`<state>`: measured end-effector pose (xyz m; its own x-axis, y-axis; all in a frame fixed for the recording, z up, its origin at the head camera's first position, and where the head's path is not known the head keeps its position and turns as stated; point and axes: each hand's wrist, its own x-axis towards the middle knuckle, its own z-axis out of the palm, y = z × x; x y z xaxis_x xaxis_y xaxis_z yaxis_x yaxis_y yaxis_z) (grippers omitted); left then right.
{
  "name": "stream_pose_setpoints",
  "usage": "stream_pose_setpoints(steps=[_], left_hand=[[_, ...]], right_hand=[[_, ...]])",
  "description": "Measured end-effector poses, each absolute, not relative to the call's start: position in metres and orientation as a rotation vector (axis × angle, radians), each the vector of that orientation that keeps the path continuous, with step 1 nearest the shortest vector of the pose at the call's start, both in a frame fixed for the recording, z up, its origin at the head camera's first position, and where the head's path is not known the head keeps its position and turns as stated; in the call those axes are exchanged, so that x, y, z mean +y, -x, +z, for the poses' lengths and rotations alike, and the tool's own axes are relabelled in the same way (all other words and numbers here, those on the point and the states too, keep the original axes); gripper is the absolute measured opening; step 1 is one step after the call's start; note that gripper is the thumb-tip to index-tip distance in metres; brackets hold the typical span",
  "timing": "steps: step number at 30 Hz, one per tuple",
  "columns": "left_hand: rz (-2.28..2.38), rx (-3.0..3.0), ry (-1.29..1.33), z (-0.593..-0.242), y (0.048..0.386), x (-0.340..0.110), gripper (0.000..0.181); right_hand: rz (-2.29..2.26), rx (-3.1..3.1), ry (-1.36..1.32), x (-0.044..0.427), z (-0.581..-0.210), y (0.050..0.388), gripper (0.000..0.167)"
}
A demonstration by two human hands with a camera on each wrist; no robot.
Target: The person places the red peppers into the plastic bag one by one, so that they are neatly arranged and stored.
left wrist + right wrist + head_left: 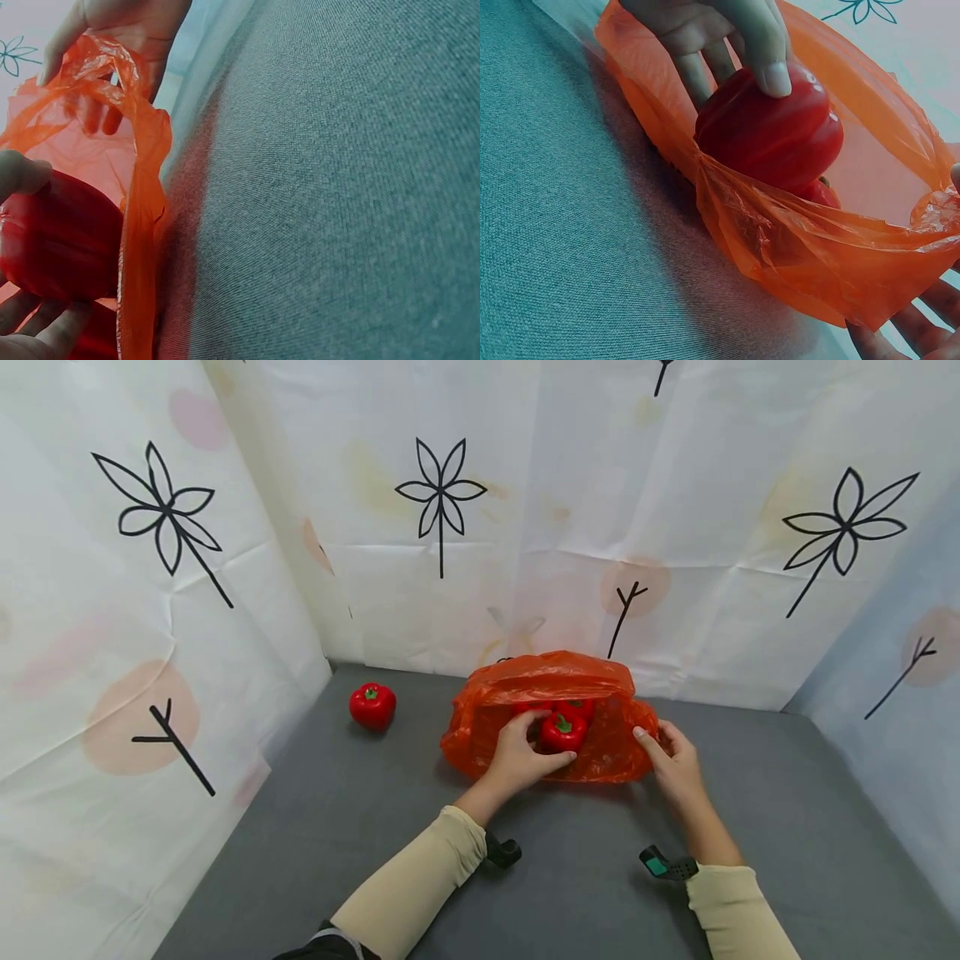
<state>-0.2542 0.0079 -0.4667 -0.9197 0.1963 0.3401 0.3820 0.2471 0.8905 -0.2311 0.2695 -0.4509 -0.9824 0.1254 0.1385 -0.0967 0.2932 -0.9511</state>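
Note:
An orange plastic bag lies with its mouth facing the person. My left hand reaches into the mouth and grips a red bell pepper, thumb and fingers around its sides; the right wrist view shows the same pepper just inside the rim. Behind it in the bag are more red peppers, partly hidden. My right hand pinches the bag's right edge, its thumb on the near side; in the left wrist view its fingers show through the film.
Another red pepper stands on the grey tabletop to the left of the bag. White cloth with printed flowers hangs behind and on the left, with bluish cloth on the right.

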Motion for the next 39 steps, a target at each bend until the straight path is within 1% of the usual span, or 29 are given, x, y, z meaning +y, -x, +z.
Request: stream_pose_setpoints(steps=[4, 10, 22, 30, 39], left_hand=[[-1.751, -2.359, 0.554, -0.47, 0.255, 0.011, 0.067], [-1.716, -2.385, 0.548, -0.472, 0.257, 0.015, 0.067], [-1.719, -2.374, 0.563, -0.475, 0.255, 0.021, 0.064], [-1.735, -2.394, 0.541, -0.477, 0.254, 0.024, 0.064], [-1.718, -2.418, 0.526, -0.48, 0.256, 0.026, 0.064]], right_hand=[[1.788, -2.358, 0.03, 0.269, -0.452, 0.23, 0.043], [1.795, -2.353, 0.004, 0.269, -0.452, 0.23, 0.038], [1.815, -2.329, -0.023, 0.269, -0.452, 0.232, 0.039], [1.822, -2.34, 0.007, 0.269, -0.453, 0.233, 0.045], [1.81, -2.335, -0.005, 0.269, -0.452, 0.23, 0.042]])
